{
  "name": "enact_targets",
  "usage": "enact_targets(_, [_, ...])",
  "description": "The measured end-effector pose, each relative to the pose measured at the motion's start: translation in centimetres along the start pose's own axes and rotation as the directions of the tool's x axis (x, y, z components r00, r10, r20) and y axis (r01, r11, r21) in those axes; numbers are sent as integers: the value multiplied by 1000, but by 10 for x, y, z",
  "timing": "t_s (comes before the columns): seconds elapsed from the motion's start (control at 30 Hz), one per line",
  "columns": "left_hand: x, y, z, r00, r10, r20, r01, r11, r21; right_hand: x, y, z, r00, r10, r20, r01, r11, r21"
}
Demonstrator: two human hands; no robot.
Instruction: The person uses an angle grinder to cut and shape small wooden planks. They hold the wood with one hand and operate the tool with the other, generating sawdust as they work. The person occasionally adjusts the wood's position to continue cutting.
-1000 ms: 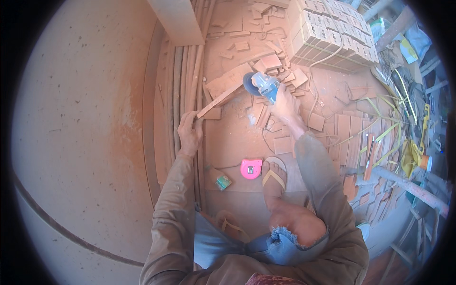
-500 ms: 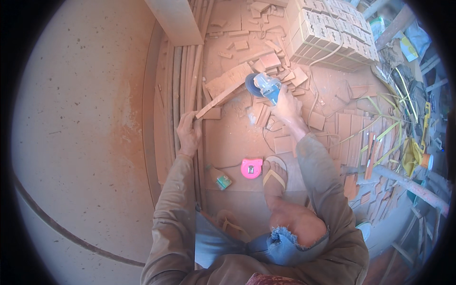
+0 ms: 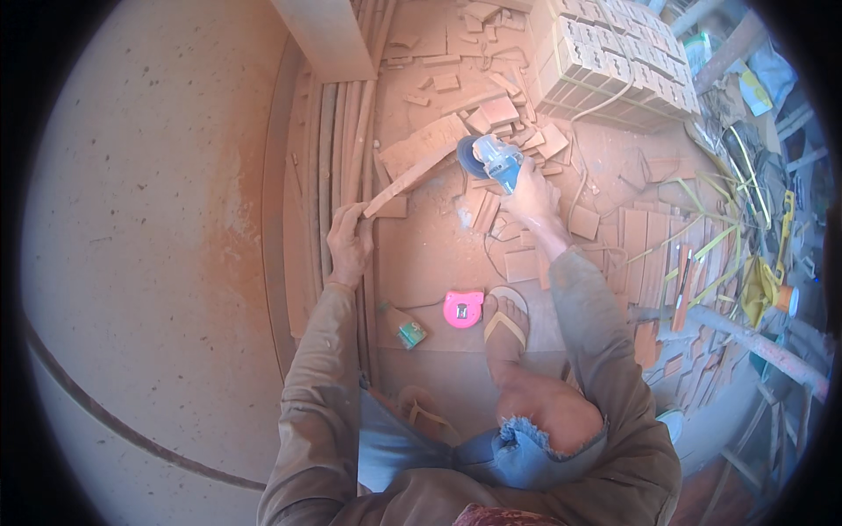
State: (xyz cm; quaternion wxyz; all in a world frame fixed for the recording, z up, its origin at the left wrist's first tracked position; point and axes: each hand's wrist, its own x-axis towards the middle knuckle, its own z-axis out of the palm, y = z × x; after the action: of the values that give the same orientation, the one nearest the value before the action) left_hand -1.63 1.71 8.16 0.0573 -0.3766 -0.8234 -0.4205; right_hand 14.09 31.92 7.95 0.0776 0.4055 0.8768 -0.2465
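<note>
The left hand point(image 3: 351, 240) pinches the near end of a long tile piece point(image 3: 410, 181), which slants over the dusty floor point(image 3: 425, 254). The right hand point(image 3: 533, 200) is wrapped around a blue grinder point(image 3: 501, 163), its dark disc point(image 3: 469, 158) by the far end.

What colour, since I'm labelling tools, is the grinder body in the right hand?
The grinder body is blue, seen best in the head view, the only one.
</note>
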Motion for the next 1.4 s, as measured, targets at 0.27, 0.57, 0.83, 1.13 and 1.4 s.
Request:
enact_targets(0.27, [7,9,0,999,34,-7,-34,999,15,-24,-8,4,990,-133,-41,134,991,22])
enact_targets(0.57, [8,6,1,1000,12,-25,-13,999,-33,-50,-42,3,956,-292,31,292,956,-4])
enact_targets(0.83, [5,3,-2,1000,-10,-3,10,1000,5,-20,-15,11,988,-154,-10,154,988,-7])
enact_targets(1.13, [3,-3,0,1000,13,-24,-14,999,-32,-16,-11,-3,995,-97,-15,96,993,-74])
enact_targets(1.4, [7,0,3,999,-28,-42,24,997,-74,-57,-52,-10,958,-287,18,286,958,39])
